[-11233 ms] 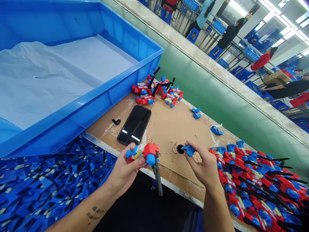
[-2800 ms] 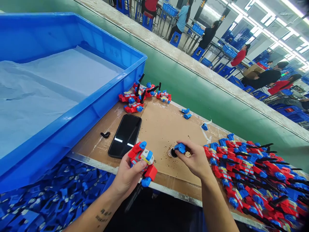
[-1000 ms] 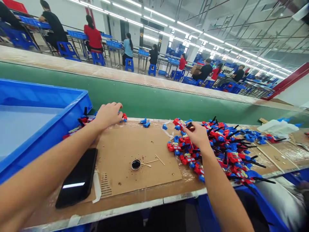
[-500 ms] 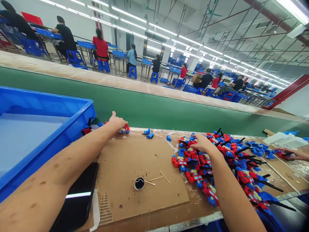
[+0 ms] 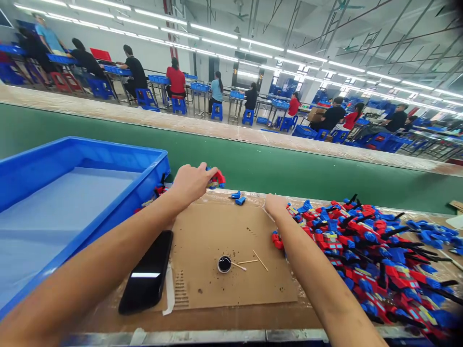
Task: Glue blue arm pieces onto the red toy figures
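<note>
My left hand [image 5: 191, 182] reaches to the far edge of the bench and grips a red and blue toy robot [image 5: 217, 179] with its fingertips, next to the blue crate's corner. A few more toy robots [image 5: 159, 189] lie half hidden behind that arm. My right hand [image 5: 275, 204] rests knuckles-up at the left edge of a big heap of red and blue toy robots [image 5: 361, 241] with black rods. Its fingers are hidden from me. Two small blue parts [image 5: 238, 197] lie between my hands.
A large blue crate [image 5: 159, 161] lined with white sheet stands at the left. A black phone [image 5: 148, 277], a small black cap of dark liquid [image 5: 224, 263] and thin wooden sticks [image 5: 255, 260] lie on the cardboard sheet [image 5: 217, 226]. A green conveyor belt [image 5: 307, 168] runs behind; people sit beyond.
My head has turned slightly right. My left hand has closed its fingers on the toy robot at the far edge. My right hand has drawn back to the heap's left edge.
</note>
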A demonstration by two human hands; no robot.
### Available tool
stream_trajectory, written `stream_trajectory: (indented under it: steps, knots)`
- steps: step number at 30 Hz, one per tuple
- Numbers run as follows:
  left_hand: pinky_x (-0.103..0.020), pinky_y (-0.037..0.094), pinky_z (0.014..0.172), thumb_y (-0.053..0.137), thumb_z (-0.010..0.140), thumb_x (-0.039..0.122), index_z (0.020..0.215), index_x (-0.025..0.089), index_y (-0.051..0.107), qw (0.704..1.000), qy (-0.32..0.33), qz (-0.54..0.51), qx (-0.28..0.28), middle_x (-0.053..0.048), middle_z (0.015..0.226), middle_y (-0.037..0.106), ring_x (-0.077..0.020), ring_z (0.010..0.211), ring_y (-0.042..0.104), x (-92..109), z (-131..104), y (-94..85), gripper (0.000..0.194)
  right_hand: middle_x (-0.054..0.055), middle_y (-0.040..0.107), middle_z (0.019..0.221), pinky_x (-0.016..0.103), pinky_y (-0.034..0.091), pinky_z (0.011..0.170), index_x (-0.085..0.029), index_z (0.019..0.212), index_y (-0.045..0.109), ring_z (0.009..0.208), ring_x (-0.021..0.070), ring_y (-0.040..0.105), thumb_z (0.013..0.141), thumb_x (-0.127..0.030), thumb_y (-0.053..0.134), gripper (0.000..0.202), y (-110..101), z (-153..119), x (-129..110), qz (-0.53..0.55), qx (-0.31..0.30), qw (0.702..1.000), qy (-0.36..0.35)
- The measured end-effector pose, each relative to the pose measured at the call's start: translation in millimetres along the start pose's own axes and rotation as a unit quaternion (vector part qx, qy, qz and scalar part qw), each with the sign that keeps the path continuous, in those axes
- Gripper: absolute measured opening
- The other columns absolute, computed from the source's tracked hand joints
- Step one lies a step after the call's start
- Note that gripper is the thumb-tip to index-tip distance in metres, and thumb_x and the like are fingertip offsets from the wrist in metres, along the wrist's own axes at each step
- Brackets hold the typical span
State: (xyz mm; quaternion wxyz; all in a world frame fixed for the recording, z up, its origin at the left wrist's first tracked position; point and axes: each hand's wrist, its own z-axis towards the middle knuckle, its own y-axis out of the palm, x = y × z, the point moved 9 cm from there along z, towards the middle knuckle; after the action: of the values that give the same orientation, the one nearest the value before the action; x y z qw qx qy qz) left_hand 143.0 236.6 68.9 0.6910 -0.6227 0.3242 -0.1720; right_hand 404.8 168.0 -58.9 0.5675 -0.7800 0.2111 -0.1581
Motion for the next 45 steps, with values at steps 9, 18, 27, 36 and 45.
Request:
stream_trajectory:
  steps: [9,18,27,36,45]
  knots:
    - [-0.031,0.054,0.072,0.087,0.065,0.042,0.14,0.025,0.038,0.669,-0.176,-0.722,-0.013,-0.006,0.094,0.065,-0.0208,0.078,0.065,18,-233,65.9,0.092,0.012,0.06,0.112,0.028,0.055,0.081,-0.015,0.13,0.043,0.094,0.0149,0.064,0.107,-0.036,0.03,0.034,-24,-111,-23,0.316,0.127,0.922,-0.183]
    - [-0.019,0.047,0.044,0.092,0.054,0.059,0.107,0.023,0.06,0.325,-0.31,-0.894,0.005,-0.005,0.121,0.054,-0.0196,0.085,0.065,92,-298,130.0,0.072,0.003,0.054,0.093,0.018,0.046,0.072,-0.018,0.095,0.06,0.087,0.0086,0.055,0.097,-0.027,0.063,0.009,37,-223,-55,0.573,0.049,0.731,-0.367]
    - [-0.029,0.055,0.056,0.085,0.074,0.047,0.144,0.023,0.041,0.297,-0.237,-0.925,-0.016,-0.004,0.094,0.057,-0.014,0.069,0.06,96,-252,143.8,0.086,0.001,0.059,0.107,0.021,0.044,0.088,-0.021,0.091,0.065,0.099,0.0092,0.058,0.093,-0.017,0.065,0.004,16,-217,-83,0.331,0.042,0.827,-0.453]
    - [-0.021,0.049,0.054,0.084,0.076,0.041,0.13,0.025,0.05,0.261,-0.19,-0.945,0.045,-0.001,0.094,0.06,-0.0067,0.057,0.056,100,-246,164.1,0.066,-0.001,0.066,0.113,0.02,0.05,0.092,-0.025,0.115,0.062,0.104,0.0093,0.063,0.092,-0.017,0.069,0.025,12,-217,-90,0.282,0.093,0.839,-0.456]
    - [-0.027,0.059,0.07,0.09,0.068,0.038,0.125,0.026,0.06,0.214,-0.223,-0.95,0.035,0.001,0.088,0.063,-0.0132,0.068,0.068,97,-245,170.1,0.066,0.003,0.066,0.114,0.024,0.051,0.089,-0.02,0.128,0.056,0.103,0.013,0.063,0.093,-0.006,0.058,0.038,14,-234,-99,0.164,0.132,0.846,-0.49]
